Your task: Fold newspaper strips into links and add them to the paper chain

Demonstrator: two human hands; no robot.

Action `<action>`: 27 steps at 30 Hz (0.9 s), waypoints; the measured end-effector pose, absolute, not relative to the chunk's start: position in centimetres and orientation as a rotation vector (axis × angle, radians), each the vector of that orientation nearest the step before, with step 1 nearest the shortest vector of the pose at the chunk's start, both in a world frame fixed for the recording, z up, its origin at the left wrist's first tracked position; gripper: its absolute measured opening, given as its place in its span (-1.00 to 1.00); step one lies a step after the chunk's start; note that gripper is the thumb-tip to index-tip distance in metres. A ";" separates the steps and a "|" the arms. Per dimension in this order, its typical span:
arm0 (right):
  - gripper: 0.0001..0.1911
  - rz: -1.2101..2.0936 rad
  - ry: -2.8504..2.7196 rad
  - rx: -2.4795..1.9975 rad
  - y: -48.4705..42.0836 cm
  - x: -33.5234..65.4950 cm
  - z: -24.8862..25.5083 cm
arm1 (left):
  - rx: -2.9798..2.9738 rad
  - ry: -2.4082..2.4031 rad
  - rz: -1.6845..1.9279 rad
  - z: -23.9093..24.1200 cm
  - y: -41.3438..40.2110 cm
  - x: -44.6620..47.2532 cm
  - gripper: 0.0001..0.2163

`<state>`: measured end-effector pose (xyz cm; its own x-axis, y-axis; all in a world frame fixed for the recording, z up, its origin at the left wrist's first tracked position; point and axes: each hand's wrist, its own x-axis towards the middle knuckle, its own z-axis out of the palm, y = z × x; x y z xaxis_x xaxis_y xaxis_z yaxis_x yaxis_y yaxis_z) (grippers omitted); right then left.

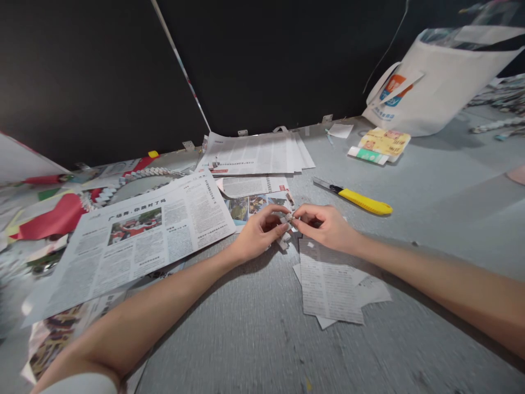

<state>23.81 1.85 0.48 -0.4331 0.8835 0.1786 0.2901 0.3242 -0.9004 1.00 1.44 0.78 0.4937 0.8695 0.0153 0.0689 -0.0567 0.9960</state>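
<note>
My left hand (pixel 262 232) and my right hand (pixel 324 225) meet near the middle of the table. Between their fingertips they pinch a small folded newspaper strip (pixel 284 241), whose lower end hangs below the left fingers. Both hands are closed on it, and the fingers hide part of it. Just under the right hand lie cut newspaper pieces (pixel 330 290), overlapping on the table. Beyond the right hand rests a yellow utility knife (pixel 365 201) with its blade end pointing to the upper left.
Newspaper sheets (pixel 164 230) cover the left side. A stack of newspaper (pixel 250 153) lies against the black partition (pixel 279 60). A folded paper chain (pixel 110 191) and red paper (pixel 57 219) are at far left. At right stand a white bag (pixel 443 82) and a yellow packet (pixel 388 143).
</note>
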 end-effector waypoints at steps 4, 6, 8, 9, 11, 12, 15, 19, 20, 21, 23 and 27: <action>-0.77 1.082 -1.908 -1.034 1.8 23.8 0.5 | 1.529 0.868 0.808 0.6 1.5 1.0 -0.70; -0.77 1.077 -1.916 -1.026 1.9 23.8 0.4 | 1.552 0.873 0.804 0.5 1.5 1.0 -0.71; -0.77 1.069 -1.921 -1.021 1.9 23.9 0.4 | 1.570 0.876 0.799 0.4 1.5 1.0 -0.71; -0.78 1.066 -1.923 -1.019 1.9 23.9 0.3 | 1.576 0.878 0.795 0.4 1.5 1.0 -0.71; -0.78 1.069 -1.925 -1.013 1.8 23.8 0.3 | 1.588 0.885 0.786 0.4 1.5 1.0 -0.71; -0.78 1.074 -1.926 -1.011 1.8 23.8 0.3 | 1.596 0.888 0.783 0.4 1.5 1.0 -0.71; -0.77 1.090 -1.924 -1.011 1.8 23.8 0.3 | 1.619 0.887 0.772 0.5 1.5 1.0 -0.71; -0.76 1.107 -1.914 -1.019 1.8 23.8 0.4 | 1.623 0.889 0.780 0.6 1.4 1.0 -0.71; -0.76 1.112 -1.911 -1.018 1.8 23.8 0.4 | 1.623 0.891 0.785 0.6 1.4 1.0 -0.72; -0.76 1.116 -1.908 -1.016 1.9 23.8 0.4 | 1.620 0.889 0.789 0.6 1.4 1.0 -0.71; -0.77 1.121 -1.906 -1.005 1.9 23.8 0.4 | 1.612 0.883 0.792 0.6 1.4 1.0 -0.71; -0.79 1.117 -1.904 -0.995 1.8 23.8 0.4 | 1.613 0.882 0.786 0.5 1.4 1.0 -0.70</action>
<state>23.79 1.83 0.44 -0.4557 0.8703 0.1871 0.2613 0.3317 -0.9065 1.04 1.45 0.51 0.5054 0.8615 0.0477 0.1460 -0.1399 0.9794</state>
